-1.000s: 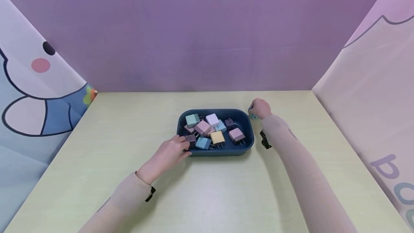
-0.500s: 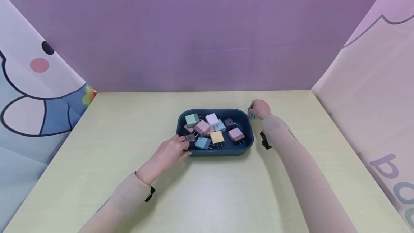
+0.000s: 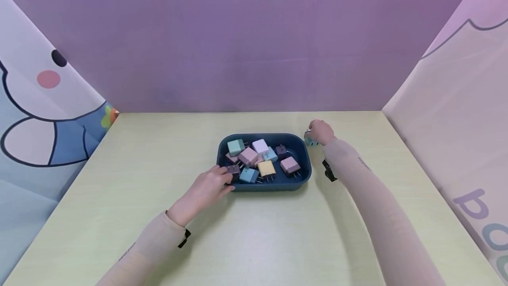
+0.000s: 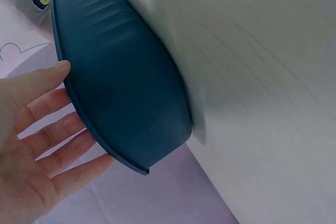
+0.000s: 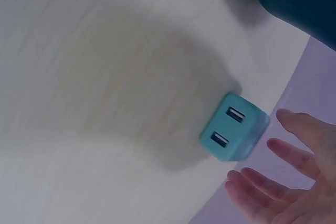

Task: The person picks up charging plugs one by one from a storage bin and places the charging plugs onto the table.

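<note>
A dark blue rectangular bin (image 3: pixel 283 187) holds several USB chargers in pink, yellow, blue, white, green and dark purple. My left hand (image 3: pixel 208 185) grips its front left corner; in the left wrist view the thumb lies on the rim (image 4: pixel 79 109) and the other fingertips are hidden behind it. A dark purple charger (image 3: pixel 234 171) lies right beside those fingers. Outside the bin's right end, a teal charger (image 5: pixel 233 128) with two USB ports sits on the table. My right hand (image 5: pixel 299 182) is just behind it, fingers spread and apart from it.
The pale wooden table (image 3: pixel 254 242) extends around the bin. A purple backdrop (image 3: pixel 254 43) rises along its far edge, with printed cloth panels on the left (image 3: pixel 28 114) and right (image 3: pixel 456 114).
My right hand has let go of the teal charger and drawn slightly to the right, so more of the charger shows. My left hand and the bin look the same.
</note>
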The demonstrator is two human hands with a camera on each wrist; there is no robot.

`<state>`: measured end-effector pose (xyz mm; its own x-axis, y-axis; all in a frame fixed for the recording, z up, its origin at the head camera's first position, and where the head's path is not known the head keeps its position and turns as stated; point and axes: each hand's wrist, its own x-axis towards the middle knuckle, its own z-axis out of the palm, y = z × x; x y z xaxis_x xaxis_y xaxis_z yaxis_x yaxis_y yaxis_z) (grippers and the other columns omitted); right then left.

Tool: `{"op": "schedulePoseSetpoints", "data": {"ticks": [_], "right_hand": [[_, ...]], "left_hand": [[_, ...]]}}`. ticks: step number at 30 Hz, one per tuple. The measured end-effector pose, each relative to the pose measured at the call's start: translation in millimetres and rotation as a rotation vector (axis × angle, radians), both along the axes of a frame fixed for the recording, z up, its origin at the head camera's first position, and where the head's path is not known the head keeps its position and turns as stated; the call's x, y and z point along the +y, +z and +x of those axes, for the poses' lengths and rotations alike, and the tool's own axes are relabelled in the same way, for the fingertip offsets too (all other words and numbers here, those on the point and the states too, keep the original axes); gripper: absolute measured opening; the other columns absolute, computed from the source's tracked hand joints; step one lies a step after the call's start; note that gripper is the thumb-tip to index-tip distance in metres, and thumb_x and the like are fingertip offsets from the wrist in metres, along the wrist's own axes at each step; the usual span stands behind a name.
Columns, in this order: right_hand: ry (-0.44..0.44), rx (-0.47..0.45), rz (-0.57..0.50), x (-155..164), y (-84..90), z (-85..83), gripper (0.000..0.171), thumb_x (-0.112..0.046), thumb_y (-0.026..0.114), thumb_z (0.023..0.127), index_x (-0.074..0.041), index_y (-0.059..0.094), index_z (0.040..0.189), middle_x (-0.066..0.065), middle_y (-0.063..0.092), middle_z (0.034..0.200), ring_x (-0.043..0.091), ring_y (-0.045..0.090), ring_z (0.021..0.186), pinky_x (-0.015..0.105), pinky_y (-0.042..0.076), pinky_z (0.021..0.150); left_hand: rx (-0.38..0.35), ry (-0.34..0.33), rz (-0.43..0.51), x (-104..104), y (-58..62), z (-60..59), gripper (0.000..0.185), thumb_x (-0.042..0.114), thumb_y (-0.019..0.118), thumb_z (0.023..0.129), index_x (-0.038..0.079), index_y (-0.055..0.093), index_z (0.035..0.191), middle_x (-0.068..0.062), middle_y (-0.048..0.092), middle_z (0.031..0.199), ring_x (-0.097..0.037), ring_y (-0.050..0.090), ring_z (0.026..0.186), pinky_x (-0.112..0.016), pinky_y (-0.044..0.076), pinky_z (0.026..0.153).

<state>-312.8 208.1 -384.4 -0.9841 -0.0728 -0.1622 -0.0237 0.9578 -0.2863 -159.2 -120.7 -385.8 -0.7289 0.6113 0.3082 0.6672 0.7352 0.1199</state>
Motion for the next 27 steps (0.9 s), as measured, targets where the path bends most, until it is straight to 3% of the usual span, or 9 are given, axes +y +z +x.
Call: {"op": "schedulePoseSetpoints", "data": {"ticks": [11,16,20,23,27], "right_hand": [[0.085,-0.075,0.134,1,22.8,3.1,0.035,-0.013,0.057,0.084,0.007,0.053,0.113,0.023,0.053,0.115,0.036,0.051,0.103,0.047,0.043,0.081],[0.128,-0.061,0.151,-2,35.8,6.0,0.033,-0.009,0.058,0.082,0.007,0.054,0.111,0.023,0.054,0.114,0.036,0.052,0.101,0.047,0.044,0.08],[0.158,-0.056,0.196,-6,45.2,8.6,0.021,-0.008,0.057,0.083,0.005,0.058,0.099,0.02,0.06,0.1,0.028,0.056,0.082,0.041,0.046,0.07],[0.17,-0.057,0.236,-10,52.4,10.9,0.013,-0.009,0.057,0.083,0.003,0.059,0.089,0.013,0.059,0.083,0.021,0.049,0.068,0.035,0.043,0.061],[0.206,-0.042,0.289,-19,62.1,15.2,0.012,-0.009,0.059,0.083,0.002,0.059,0.089,0.008,0.054,0.073,0.018,0.045,0.062,0.031,0.041,0.056]], "left_hand": [[0.01,0.0,0.004,1,-0.9,0.2,0.018,0.02,0.074,0.071,0.009,0.06,0.07,-0.001,0.053,0.072,-0.013,0.043,0.062,-0.023,0.041,0.052],[0.009,-0.002,0.005,0,-0.9,0.3,0.018,0.02,0.074,0.071,0.009,0.06,0.07,-0.001,0.053,0.072,-0.013,0.043,0.062,-0.022,0.041,0.052],[0.009,0.0,0.004,0,-1.1,0.8,0.017,0.02,0.074,0.071,0.009,0.06,0.07,0.0,0.053,0.071,-0.013,0.042,0.062,-0.022,0.04,0.052],[0.013,0.0,0.006,-1,-1.8,1.1,0.018,0.02,0.074,0.071,0.009,0.059,0.07,0.0,0.053,0.071,-0.013,0.042,0.062,-0.023,0.04,0.052],[0.025,-0.003,0.008,-1,-3.6,1.1,0.018,0.019,0.074,0.07,0.009,0.06,0.07,-0.001,0.054,0.072,-0.013,0.042,0.062,-0.022,0.041,0.052]]}}
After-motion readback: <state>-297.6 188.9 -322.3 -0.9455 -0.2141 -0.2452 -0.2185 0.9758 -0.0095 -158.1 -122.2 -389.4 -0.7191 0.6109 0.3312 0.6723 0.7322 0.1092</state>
